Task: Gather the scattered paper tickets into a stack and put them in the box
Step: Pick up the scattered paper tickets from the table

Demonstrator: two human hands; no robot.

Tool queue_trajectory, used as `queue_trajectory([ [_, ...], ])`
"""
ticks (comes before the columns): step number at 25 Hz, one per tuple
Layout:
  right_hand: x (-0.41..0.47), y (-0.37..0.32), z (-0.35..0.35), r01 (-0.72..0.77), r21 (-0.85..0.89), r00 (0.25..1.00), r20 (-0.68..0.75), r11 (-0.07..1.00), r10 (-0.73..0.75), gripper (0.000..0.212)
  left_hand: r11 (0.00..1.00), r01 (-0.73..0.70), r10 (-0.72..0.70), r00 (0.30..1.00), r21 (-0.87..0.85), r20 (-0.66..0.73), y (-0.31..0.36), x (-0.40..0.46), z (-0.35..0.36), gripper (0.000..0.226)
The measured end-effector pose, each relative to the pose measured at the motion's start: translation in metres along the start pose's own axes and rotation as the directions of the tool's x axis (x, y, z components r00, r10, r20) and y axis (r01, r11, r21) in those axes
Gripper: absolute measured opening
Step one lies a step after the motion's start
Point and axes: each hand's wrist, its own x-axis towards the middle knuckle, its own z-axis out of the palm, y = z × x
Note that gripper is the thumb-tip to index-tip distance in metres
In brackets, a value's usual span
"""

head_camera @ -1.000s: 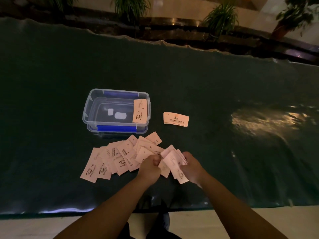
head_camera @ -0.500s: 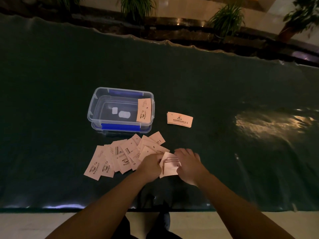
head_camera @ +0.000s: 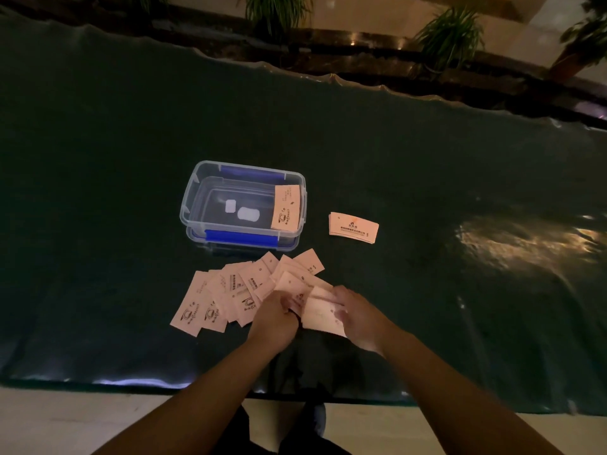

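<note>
Several pale pink paper tickets (head_camera: pixel 230 290) lie fanned out and overlapping on the dark green table cover, just in front of a clear plastic box (head_camera: pixel 193 205) with blue clips. One ticket (head_camera: pixel 286 212) leans inside the box against its right wall. A small neat stack of tickets (head_camera: pixel 353 227) lies to the right of the box. My right hand (head_camera: pixel 359 318) grips a bunch of tickets (head_camera: pixel 320 315) at the fan's right end. My left hand (head_camera: pixel 274 315) is closed on the bunch's left edge, touching the fan.
The dark green cover (head_camera: pixel 427 165) spans the whole table, with a bright reflection at the right. Its near edge runs just below my forearms. Potted plants (head_camera: pixel 450 34) and a dark ledge stand beyond the far edge.
The loose fan of tickets in my right hand has been pushed together into a tighter bunch between both hands. The view has drifted slightly.
</note>
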Motion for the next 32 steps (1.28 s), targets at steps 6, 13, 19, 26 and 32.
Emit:
queue_trajectory([
  [6, 0.024, -0.024, -0.009, -0.126, 0.391, 0.990, -0.014, 0.912, 0.143, 0.039, 0.947, 0.190, -0.181, 0.982, -0.259, 0.056, 0.001, -0.003, -0.005, 0.009],
  [13, 0.041, -0.044, -0.003, -0.084, 0.089, 0.993, -0.070, 0.992, 0.091, 0.058, 0.706, 0.362, -0.366, 0.922, -0.609, 0.124, 0.022, -0.005, -0.001, 0.034],
  [19, 0.035, -0.042, 0.011, -0.054, 0.154, 0.996, -0.068, 0.987, 0.065, 0.072, 0.653, 0.337, -0.336, 0.931, -0.679, 0.140, 0.029, -0.008, 0.005, 0.040],
  [26, 0.039, -0.036, 0.009, -0.169, 0.392, 0.979, -0.041, 0.904, 0.201, 0.057, 0.780, 0.246, -0.215, 0.969, -0.576, 0.122, 0.041, -0.007, 0.010, 0.044],
  [32, 0.029, -0.014, 0.005, -0.330, 0.612, 0.922, 0.047, 0.719, 0.383, 0.049, 0.996, -0.086, 0.085, 0.992, -0.003, -0.092, 0.019, 0.019, 0.007, 0.040],
])
